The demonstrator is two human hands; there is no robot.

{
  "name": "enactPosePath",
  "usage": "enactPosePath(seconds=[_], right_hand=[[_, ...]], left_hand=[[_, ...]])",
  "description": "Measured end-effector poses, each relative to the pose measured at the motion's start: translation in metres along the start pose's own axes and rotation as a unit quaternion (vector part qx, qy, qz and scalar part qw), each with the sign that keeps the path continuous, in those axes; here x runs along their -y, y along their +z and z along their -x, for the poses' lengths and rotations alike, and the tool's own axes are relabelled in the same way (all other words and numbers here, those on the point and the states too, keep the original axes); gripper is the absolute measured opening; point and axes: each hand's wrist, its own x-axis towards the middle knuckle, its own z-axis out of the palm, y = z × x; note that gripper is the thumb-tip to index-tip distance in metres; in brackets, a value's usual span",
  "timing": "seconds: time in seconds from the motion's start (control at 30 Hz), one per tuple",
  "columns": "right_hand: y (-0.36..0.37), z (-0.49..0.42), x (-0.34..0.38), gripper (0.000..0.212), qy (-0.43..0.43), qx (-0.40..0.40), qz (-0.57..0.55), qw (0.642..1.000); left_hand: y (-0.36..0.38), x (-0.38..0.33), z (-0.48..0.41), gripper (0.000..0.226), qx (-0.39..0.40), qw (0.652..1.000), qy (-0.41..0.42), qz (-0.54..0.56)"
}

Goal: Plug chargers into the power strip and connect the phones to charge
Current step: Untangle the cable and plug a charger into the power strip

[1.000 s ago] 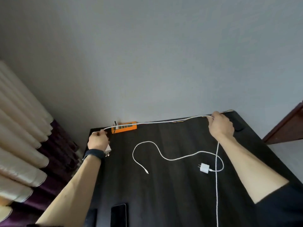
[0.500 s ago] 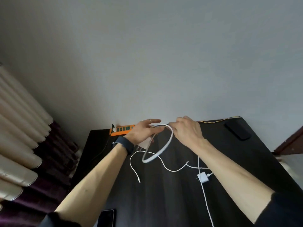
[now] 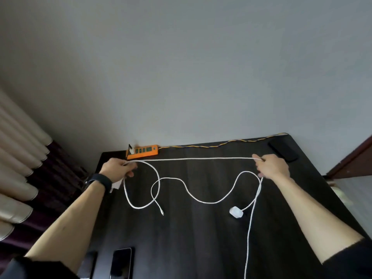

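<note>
The left hand (image 3: 118, 170) and right hand (image 3: 271, 167) each close their fingers on a white charging cable (image 3: 201, 158) stretched taut between them above the dark table (image 3: 201, 238); a white charger block (image 3: 116, 185) shows only partly under the left palm. Two phones (image 3: 121, 262) are cut off by the bottom edge, and a third dark phone (image 3: 283, 150) at the far right corner is hard to make out. The orange power strip (image 3: 142, 152) lies against the wall, and a second charger (image 3: 236, 212) with its thinner cable (image 3: 201, 200) lies loose on the table.

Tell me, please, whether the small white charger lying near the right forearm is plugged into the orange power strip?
Unplugged: the white charger lies loose on the table, apart from the orange power strip at the far edge.
</note>
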Motion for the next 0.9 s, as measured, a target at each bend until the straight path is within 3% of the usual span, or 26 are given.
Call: enactPosePath(seconds=[0.1, 0.2, 0.3, 0.37, 0.47, 0.53, 0.67, 0.77, 0.9], right_hand=[[0.001, 0.0, 0.005, 0.045, -0.034, -0.129, -0.092, 0.987], [-0.008, 0.013, 0.054, 0.026, -0.186, -0.276, -0.224, 0.916], [-0.029, 0.025, 0.107, 0.018, -0.346, -0.342, -0.196, 0.852], [-0.031, 0.031, 0.129, 0.022, -0.393, -0.293, -0.086, 0.867], [-0.003, 0.046, 0.138, 0.041, -0.35, -0.119, 0.099, 0.924], [0.014, 0.059, 0.136, 0.046, -0.347, -0.055, 0.114, 0.929], [0.037, 0.077, 0.136, 0.04, -0.446, -0.011, 0.135, 0.885], [0.05, 0.089, 0.136, 0.038, -0.464, -0.011, 0.22, 0.858], [0.056, 0.092, 0.125, 0.043, -0.434, -0.017, 0.234, 0.87]], left_hand=[[0.003, 0.015, 0.003, 0.034, 0.001, 0.999, -0.019, -0.037], [0.012, -0.002, 0.007, 0.033, 0.017, 0.999, 0.0, -0.043], [0.018, -0.03, 0.009, 0.023, 0.025, 0.998, 0.048, -0.014], [0.02, -0.057, 0.015, 0.02, 0.033, 0.992, 0.112, 0.047], [0.024, -0.098, 0.026, 0.075, 0.083, 0.971, 0.153, 0.162], [0.028, -0.117, 0.035, 0.087, 0.08, 0.968, 0.204, 0.122], [0.042, -0.131, 0.051, 0.054, 0.024, 0.951, 0.299, -0.074], [0.057, -0.133, 0.06, 0.021, 0.05, 0.958, 0.283, -0.008], [0.059, -0.124, 0.056, 0.025, 0.028, 0.968, 0.233, 0.092]])
